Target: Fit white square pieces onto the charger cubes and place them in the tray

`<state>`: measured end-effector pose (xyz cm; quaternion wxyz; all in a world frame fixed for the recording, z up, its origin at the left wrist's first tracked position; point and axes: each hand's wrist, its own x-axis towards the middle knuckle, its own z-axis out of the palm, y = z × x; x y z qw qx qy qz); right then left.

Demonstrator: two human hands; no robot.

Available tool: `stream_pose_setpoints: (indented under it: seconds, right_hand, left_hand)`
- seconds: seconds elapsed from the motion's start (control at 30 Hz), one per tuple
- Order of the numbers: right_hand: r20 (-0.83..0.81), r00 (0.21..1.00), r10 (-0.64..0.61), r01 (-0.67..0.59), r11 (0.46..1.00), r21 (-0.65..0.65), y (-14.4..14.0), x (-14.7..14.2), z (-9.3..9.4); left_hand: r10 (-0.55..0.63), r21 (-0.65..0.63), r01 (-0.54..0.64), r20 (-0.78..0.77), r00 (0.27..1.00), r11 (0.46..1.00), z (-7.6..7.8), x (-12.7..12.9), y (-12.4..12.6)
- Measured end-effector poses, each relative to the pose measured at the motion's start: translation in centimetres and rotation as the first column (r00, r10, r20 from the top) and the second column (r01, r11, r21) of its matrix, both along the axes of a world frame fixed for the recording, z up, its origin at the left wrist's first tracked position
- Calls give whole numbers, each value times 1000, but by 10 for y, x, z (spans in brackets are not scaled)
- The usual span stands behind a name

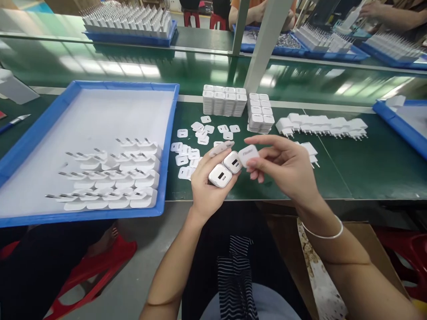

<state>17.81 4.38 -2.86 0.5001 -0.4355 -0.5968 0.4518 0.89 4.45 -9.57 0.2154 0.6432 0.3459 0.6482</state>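
Observation:
My left hand point(208, 189) is closed around two white charger plugs point(220, 176), their port ends with dark slots facing up toward me. A few thin white cover plates point(222, 148) are pinched at the top of the same hand. Between thumb and fingers, my right hand point(283, 166) grips one white cover plate point(248, 155) with grey lettering, right beside the chargers. Loose cover plates point(203, 140) lie scattered on the green table behind and left of my left hand. A row of white chargers point(323, 124) with metal pins rests beyond my right hand.
A blue-rimmed tray point(170, 146) at left holds rows of pinned chargers point(113, 178). Stacked cover plates point(224, 101) stand near a grey post point(267, 44). Another blue tray point(400, 129) is at right. Across the line sit co-workers and trays of chargers point(128, 20).

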Motion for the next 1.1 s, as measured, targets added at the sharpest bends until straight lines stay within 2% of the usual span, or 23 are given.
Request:
stream_pose_setpoints:
  seconds: [0.13,0.33,0.53,0.87,1.1]
  right_hand:
    - [-86,996,37,-42,997,-62,-8,-9,-10]
    - [-70,997,21,-27,997,-76,-7,-10,-18]
    - [-61,998,8,-12,997,-80,-7,-11,-17]
    - [-21,999,44,-46,992,-114,-6,-7,-14]
    - [-41,999,32,-41,968,-249,-3,-4,-9]
  left_hand:
    - [-20,65,23,-54,998,998,-2,0,-1]
    - [-42,105,50,-78,996,993,-4,0,0]
    - [-41,129,51,-79,996,990,-4,0,0]
    - [-19,98,30,-114,993,995,-5,0,-1]
    - [-22,117,40,-147,989,992,-7,0,-1]
